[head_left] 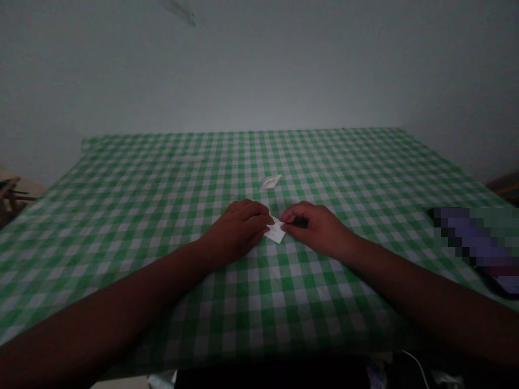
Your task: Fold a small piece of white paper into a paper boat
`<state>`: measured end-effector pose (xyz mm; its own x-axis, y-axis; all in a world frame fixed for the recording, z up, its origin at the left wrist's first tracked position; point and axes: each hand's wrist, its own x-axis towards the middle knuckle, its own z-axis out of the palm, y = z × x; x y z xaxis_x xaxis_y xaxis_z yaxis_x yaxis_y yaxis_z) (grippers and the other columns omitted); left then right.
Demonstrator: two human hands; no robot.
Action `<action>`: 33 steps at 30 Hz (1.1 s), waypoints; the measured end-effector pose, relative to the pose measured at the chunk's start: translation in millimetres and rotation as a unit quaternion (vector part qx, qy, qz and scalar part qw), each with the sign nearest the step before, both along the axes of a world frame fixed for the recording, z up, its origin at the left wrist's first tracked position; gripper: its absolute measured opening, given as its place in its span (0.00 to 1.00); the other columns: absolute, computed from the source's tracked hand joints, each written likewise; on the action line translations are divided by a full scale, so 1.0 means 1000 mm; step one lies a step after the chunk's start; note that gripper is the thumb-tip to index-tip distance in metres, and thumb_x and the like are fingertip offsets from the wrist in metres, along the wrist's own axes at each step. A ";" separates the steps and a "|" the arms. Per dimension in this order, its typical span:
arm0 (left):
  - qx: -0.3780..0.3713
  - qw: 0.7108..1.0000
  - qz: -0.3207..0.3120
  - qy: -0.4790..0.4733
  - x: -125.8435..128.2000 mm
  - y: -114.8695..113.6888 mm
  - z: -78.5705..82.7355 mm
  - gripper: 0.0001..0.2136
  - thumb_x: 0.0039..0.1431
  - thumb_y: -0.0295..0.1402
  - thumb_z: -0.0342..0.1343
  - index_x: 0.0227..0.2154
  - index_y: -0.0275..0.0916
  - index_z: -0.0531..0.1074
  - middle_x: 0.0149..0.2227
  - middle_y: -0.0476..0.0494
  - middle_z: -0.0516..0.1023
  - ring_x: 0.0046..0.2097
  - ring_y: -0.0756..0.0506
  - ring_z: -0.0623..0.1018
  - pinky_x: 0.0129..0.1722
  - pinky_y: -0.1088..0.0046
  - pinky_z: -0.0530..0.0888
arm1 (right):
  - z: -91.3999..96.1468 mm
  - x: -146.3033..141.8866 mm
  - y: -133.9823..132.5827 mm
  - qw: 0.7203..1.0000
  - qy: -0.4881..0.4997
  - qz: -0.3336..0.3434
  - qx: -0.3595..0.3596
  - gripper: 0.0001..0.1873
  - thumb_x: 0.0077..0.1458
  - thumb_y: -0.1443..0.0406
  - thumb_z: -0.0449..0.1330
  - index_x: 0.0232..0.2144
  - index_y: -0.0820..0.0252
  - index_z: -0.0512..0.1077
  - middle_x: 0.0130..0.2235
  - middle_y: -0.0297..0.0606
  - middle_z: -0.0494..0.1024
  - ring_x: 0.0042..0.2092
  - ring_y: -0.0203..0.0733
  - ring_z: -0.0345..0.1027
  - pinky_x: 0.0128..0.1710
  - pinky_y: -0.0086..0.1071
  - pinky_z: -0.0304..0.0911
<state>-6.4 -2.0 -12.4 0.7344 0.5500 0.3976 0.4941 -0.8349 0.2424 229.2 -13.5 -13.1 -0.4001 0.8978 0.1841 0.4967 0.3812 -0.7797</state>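
Observation:
A small folded white paper (276,232) lies on the green-and-white checked tablecloth (162,216) near the middle. My left hand (239,229) rests on the cloth with its fingers curled and its fingertips pressing the paper's left edge. My right hand (314,227) pinches the paper's right edge between thumb and forefinger. A second small folded white paper (271,181) lies alone on the cloth a little farther back.
A blurred-out dark object (478,246) lies at the table's right edge. A plain pale wall stands behind the table. Some wooden furniture (10,197) shows at the far left. A white cable (417,364) hangs below the front edge.

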 end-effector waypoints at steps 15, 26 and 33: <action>-0.061 0.995 0.030 0.079 0.003 0.003 -0.004 0.09 0.65 0.34 0.53 0.45 0.42 0.74 0.50 0.45 0.77 0.52 0.42 0.71 0.49 0.60 0.63 | -0.007 0.001 0.005 0.957 -0.193 0.051 0.208 0.07 0.60 0.62 0.60 0.35 0.56 0.78 0.39 0.40 0.78 0.44 0.48 0.66 0.49 0.45 0.60; -0.127 0.991 0.032 0.031 0.000 0.011 -0.007 0.08 0.62 0.34 0.57 0.43 0.44 0.76 0.48 0.46 0.78 0.52 0.42 0.73 0.52 0.60 0.64 | -0.004 -0.013 -0.005 0.964 -0.216 -0.047 0.145 0.18 0.53 0.49 0.64 0.34 0.56 0.75 0.39 0.43 0.75 0.44 0.52 0.64 0.44 0.46 0.61; -0.134 0.990 0.034 0.040 0.001 0.012 -0.005 0.07 0.62 0.35 0.57 0.42 0.45 0.77 0.46 0.47 0.78 0.51 0.43 0.73 0.51 0.61 0.63 | -0.005 -0.012 -0.001 0.972 -0.206 -0.043 0.106 0.17 0.49 0.51 0.68 0.35 0.55 0.74 0.42 0.41 0.74 0.46 0.52 0.63 0.46 0.45 0.61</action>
